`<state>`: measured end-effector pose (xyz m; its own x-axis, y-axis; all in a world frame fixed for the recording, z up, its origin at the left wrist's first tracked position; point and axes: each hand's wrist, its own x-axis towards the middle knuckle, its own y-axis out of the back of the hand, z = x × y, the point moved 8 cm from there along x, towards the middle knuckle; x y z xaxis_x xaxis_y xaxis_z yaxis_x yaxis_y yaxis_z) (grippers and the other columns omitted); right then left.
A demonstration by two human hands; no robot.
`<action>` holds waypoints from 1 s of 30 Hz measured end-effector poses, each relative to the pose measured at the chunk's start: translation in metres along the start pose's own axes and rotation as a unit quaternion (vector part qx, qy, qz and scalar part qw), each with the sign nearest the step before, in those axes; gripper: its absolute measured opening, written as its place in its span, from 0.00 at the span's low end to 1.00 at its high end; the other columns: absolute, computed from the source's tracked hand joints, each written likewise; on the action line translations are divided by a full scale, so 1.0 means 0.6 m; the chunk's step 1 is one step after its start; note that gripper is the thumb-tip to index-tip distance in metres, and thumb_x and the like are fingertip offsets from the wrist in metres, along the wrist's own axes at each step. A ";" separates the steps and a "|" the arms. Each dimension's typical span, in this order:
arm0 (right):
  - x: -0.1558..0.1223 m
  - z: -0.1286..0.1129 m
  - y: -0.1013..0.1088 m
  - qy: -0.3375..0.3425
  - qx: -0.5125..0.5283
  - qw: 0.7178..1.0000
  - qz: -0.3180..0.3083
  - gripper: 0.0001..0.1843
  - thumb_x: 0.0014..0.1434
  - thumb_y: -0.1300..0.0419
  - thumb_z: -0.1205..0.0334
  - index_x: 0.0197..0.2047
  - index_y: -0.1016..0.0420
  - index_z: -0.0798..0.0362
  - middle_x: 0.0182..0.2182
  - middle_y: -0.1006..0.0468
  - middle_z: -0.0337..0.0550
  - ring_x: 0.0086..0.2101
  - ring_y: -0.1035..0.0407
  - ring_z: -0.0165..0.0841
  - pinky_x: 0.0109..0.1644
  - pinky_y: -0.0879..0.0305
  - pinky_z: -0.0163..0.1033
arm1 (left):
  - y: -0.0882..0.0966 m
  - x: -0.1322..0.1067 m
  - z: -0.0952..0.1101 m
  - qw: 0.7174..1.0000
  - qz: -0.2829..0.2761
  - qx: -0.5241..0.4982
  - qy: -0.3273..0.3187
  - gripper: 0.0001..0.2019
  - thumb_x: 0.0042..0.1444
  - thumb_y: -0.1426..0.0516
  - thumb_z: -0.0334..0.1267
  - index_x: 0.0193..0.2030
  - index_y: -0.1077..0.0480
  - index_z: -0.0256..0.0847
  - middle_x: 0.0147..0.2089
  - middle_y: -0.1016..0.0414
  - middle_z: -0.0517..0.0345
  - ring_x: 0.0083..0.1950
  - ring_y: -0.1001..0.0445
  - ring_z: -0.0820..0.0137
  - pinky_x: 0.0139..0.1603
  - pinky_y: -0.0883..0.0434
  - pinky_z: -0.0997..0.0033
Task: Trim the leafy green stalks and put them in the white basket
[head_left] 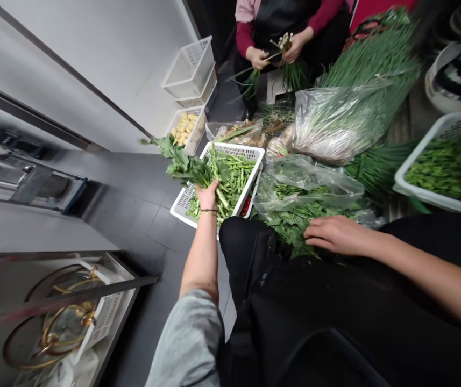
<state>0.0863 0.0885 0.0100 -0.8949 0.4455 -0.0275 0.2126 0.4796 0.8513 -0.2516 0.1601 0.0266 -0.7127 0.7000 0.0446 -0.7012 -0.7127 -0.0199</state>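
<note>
My left hand (207, 195) is closed around a bunch of leafy greens (185, 165), its leaves pointing away to the left and its pale stems toward the basket. Below it stands a white plastic basket (243, 207) with cut green stems (236, 174) inside. My right hand (329, 232) lies by my lap on a pile of loose leafy greens (292, 223), fingers stretched out and partly touching the leaves. A clear plastic bag (319, 185) covers part of this pile. What lies under my right fingers is hidden.
Across from me a co-worker's hands (292, 49) hold a bunch of scallions. Bagged long green stalks (335, 129) lie at centre right. A basket of potatoes (198, 131), stacked white crates (188, 64), and a basket of greens (405, 166) stand around. A metal shelf (129, 290) is at left.
</note>
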 end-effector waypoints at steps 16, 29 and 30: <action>0.041 0.070 0.078 -0.199 0.269 0.912 0.239 0.21 0.56 0.47 0.44 0.32 0.26 0.54 0.23 0.25 0.44 0.24 0.30 0.36 0.30 0.35 0.40 | -0.199 -0.406 -0.070 0.802 -0.371 -0.201 0.424 0.16 0.37 0.36 0.39 0.33 0.26 0.32 0.30 0.25 0.50 0.28 0.26 0.67 0.31 0.30 0.68; -0.094 -0.012 0.049 -0.042 0.100 0.984 0.141 0.14 0.58 0.47 0.52 0.42 0.23 0.43 0.37 0.21 0.46 0.37 0.26 0.40 0.39 0.33 0.43 | -0.149 -0.283 -0.051 0.878 -0.255 -0.210 0.347 0.11 0.39 0.40 0.36 0.32 0.28 0.36 0.31 0.24 0.52 0.37 0.23 0.64 0.37 0.27 0.65; -0.090 0.008 0.034 -0.067 0.086 0.990 0.090 0.16 0.55 0.44 0.51 0.43 0.22 0.46 0.37 0.22 0.49 0.35 0.27 0.42 0.36 0.33 0.43 | -0.149 -0.277 -0.047 0.881 -0.266 -0.214 0.327 0.12 0.39 0.41 0.36 0.34 0.27 0.36 0.36 0.23 0.50 0.42 0.23 0.62 0.40 0.27 0.63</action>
<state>0.1409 0.0776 0.0263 -0.7787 0.6263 0.0363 0.4368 0.4997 0.7480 -0.0706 0.1087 -0.0070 -0.0402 0.9058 -0.4218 -0.7822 -0.2912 -0.5507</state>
